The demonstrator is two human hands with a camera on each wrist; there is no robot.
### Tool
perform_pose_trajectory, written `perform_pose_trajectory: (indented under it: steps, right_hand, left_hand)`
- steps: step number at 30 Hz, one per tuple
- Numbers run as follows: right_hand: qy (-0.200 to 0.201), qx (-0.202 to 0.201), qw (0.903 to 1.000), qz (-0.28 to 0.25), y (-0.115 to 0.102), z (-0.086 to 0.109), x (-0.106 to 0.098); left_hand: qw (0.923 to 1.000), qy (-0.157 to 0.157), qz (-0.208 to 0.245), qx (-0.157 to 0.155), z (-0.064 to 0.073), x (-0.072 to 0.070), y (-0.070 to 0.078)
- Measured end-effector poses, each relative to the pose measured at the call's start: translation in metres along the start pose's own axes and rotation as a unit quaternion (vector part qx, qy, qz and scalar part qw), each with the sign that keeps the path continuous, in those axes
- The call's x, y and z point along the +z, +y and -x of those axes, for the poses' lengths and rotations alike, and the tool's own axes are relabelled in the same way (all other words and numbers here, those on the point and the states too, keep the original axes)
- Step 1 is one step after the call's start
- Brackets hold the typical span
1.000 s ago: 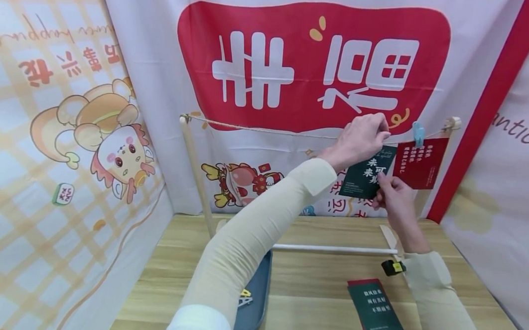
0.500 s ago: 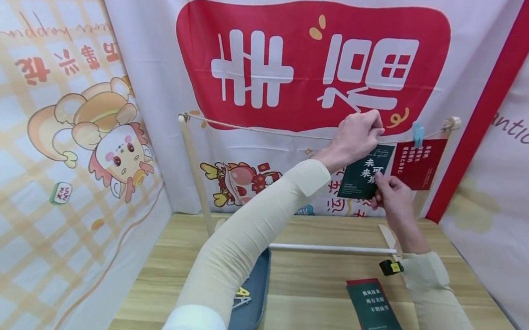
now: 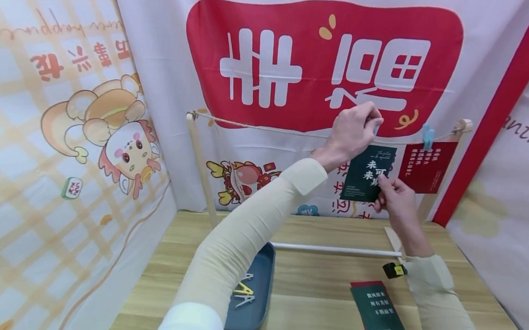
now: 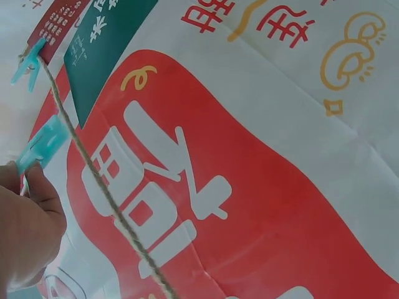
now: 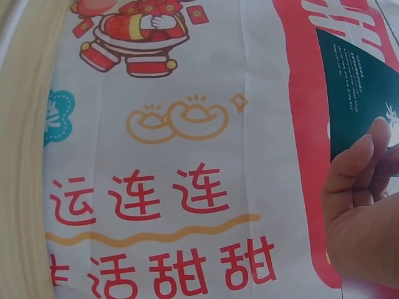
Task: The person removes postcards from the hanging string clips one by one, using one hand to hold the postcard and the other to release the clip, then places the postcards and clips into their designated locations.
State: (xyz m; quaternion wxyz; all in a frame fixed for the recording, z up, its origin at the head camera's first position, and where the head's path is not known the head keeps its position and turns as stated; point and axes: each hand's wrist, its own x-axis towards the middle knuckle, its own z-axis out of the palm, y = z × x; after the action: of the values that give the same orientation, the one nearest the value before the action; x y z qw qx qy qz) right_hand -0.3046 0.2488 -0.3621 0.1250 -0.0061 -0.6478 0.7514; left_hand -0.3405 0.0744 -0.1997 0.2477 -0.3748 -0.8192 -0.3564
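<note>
Two hands busy: my left hand [image 3: 351,129] pinches a turquoise plastic clothespin [image 4: 42,144] above the brown twine [image 4: 115,209], my right hand [image 3: 397,198] pinches a rectangular dark-green paper card [image 3: 359,172] just below; it's unclipped, so slack fingers could drop it.

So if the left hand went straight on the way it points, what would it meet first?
Probably the string: the left hand pinches a blue clip whose far end points at it in the left wrist view. Whether they already touch, I can't tell from the depth.
</note>
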Motion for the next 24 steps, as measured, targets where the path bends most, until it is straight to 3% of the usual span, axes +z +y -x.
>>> perform_pose_trajectory:
  steps: [7,14,24]
  right_hand:
    - [0.001,0.015,0.9987,0.048,0.001,0.002,0.003]
    - [-0.016,0.026,0.9966,0.077,0.004,0.002,0.003]
    - [-0.098,0.013,0.9821,0.161,0.009,0.010,-0.003]
  left_hand:
    - [0.9987,0.041,0.028,-0.013,0.001,-0.013,0.000]
    - [0.9960,0.052,0.072,-0.008,0.003,-0.026,0.005]
    - [0.9954,-0.003,0.095,0.006,0.021,-0.045,-0.002]
